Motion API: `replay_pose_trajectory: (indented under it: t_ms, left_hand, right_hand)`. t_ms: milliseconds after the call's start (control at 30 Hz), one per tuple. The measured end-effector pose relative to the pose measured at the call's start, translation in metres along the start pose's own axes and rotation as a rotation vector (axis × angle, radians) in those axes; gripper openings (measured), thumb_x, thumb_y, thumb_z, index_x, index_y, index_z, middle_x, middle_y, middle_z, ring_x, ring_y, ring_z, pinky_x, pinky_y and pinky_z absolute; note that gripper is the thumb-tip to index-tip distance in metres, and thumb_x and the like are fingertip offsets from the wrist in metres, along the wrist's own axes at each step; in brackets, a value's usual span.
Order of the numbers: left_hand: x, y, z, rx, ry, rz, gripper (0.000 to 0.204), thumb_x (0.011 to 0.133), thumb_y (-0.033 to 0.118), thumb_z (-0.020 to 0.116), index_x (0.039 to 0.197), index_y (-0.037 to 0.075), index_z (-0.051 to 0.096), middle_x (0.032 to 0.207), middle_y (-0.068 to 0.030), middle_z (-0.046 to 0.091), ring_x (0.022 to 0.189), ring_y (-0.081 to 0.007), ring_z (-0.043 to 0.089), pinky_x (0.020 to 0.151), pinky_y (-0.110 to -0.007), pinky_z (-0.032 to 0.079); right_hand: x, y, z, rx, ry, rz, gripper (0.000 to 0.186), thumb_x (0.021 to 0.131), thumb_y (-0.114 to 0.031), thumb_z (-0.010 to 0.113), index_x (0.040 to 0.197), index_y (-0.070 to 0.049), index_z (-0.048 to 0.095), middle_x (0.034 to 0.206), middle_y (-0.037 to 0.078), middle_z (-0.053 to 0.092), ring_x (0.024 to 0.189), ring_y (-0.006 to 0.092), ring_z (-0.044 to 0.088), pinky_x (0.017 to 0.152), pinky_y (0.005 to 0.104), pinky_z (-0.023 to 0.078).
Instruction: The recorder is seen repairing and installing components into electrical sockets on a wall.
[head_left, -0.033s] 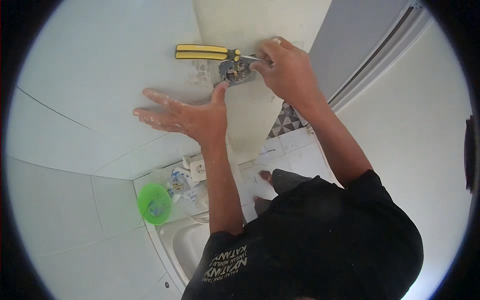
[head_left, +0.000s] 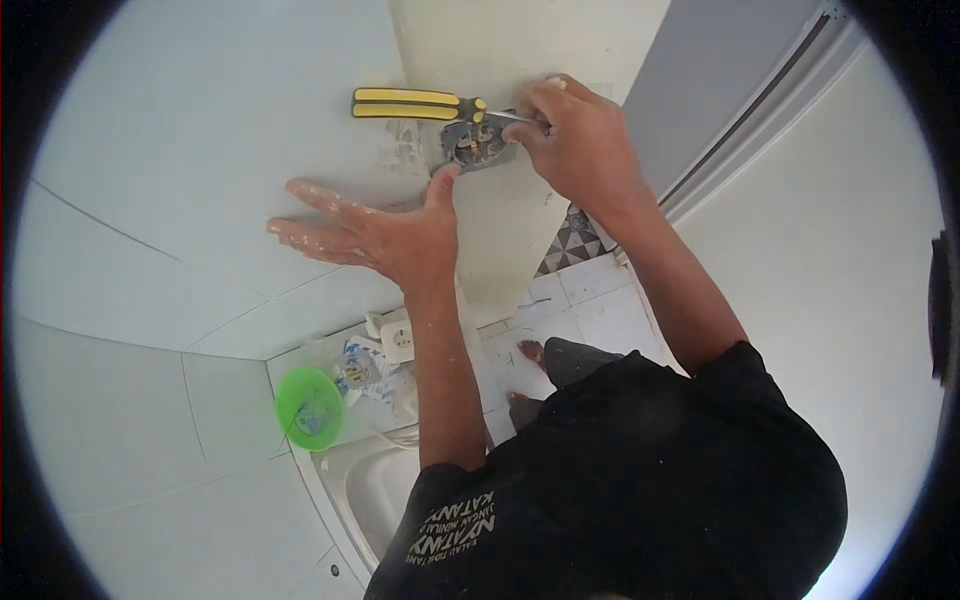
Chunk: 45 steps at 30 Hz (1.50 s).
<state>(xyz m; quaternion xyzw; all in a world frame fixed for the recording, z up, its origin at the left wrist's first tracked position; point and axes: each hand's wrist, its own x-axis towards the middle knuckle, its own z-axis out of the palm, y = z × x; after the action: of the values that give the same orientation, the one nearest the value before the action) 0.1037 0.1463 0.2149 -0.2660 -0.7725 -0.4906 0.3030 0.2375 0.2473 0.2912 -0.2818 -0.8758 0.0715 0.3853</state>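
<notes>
Screwdriver (head_left: 405,103), yellow and black, spans the top of an exposed socket fitting (head_left: 474,147) near the cream wall's (head_left: 500,240) left edge, its shaft pinched in the right hand (head_left: 585,140); the left hand (head_left: 395,235), fingers apart, puts its thumb to the fitting's lower rim. Below, a green bowl (head_left: 296,405) sits at the worktop's (head_left: 352,428) left edge.

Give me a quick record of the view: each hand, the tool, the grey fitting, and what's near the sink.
Right hand: fingers closed on the screwdriver's shaft
Screwdriver: yellow-and-black handle pointing left
Left hand: fingers spread, whitish residue on them; thumb at the fitting's lower-left edge, exact contact unclear
Grey fitting: uncovered, inner metal parts showing
Near the sink: green bowl, white socket unit
</notes>
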Motion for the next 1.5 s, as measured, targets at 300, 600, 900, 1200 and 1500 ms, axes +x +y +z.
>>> replay_pose_trajectory:
  t_ms: [300, 600, 900, 1200, 1500]
  left_hand:
    - [-0.002, -0.016, 0.017, -0.037, 0.118, 0.279, 0.135, 0.059, 0.062, 0.082, 0.151, 0.003, 0.002, 0.152, -0.0321, -0.002, 0.138, -0.0555, -0.011, 0.104, -0.072, 0.003]
    - [-0.008, -0.014, 0.007, -0.016, 0.019, 0.126, 0.129, 0.063, 0.058, 0.078, 0.15, 0.0, 0.004, 0.145, -0.0449, -0.01, 0.136, -0.0591, -0.013, 0.102, -0.074, 0.003]
    - [-0.052, 0.009, -0.006, -0.055, 0.037, 0.171, 0.112, 0.067, 0.046, 0.078, 0.149, 0.003, 0.014, 0.149, -0.0376, 0.004, 0.138, -0.0556, 0.002, 0.106, -0.07, 0.008]
    - [-0.132, -0.015, -0.052, -0.39, -0.038, -0.006, 0.048, 0.07, 0.007, 0.076, 0.112, 0.0, 0.055, 0.103, -0.0153, 0.059, 0.095, -0.0302, 0.057, 0.08, -0.039, 0.047]
    - [-0.163, -0.183, -0.086, 0.376, -0.351, -0.389, 0.04, 0.072, 0.023, 0.078, 0.101, 0.001, 0.063, 0.095, -0.0181, 0.063, 0.09, -0.0369, 0.061, 0.077, -0.044, 0.049]
  right_hand:
    - [0.007, -0.006, 0.0, 0.011, 0.057, -0.025, 0.018, 0.071, -0.011, 0.075, 0.074, 0.0, 0.06, 0.074, 0.014, 0.059, 0.067, 0.0324, 0.059, 0.062, 0.0416, 0.046]
    - [0.007, -0.003, 0.007, 0.01, 0.089, -0.107, 0.022, 0.069, -0.015, 0.077, 0.073, -0.001, 0.06, 0.072, 0.014, 0.059, 0.064, 0.0339, 0.058, 0.06, 0.0399, 0.046]
    - [0.013, 0.011, 0.0, -0.124, 0.032, -0.041, 0.028, 0.079, -0.035, 0.074, 0.082, -0.008, 0.067, 0.066, 0.006, 0.065, 0.059, 0.0221, 0.063, 0.06, 0.0355, 0.049]
    - [0.019, -0.003, -0.002, -0.271, 0.013, 0.061, 0.038, 0.079, -0.046, 0.071, 0.082, -0.009, 0.068, 0.067, 0.007, 0.066, 0.061, 0.0248, 0.063, 0.062, 0.0368, 0.049]
    - [-0.097, -0.019, 0.045, 0.323, -0.369, 0.092, 0.041, 0.083, -0.036, 0.07, 0.071, 0.001, 0.059, 0.06, 0.019, 0.054, 0.052, 0.0316, 0.05, 0.055, 0.0423, 0.042]
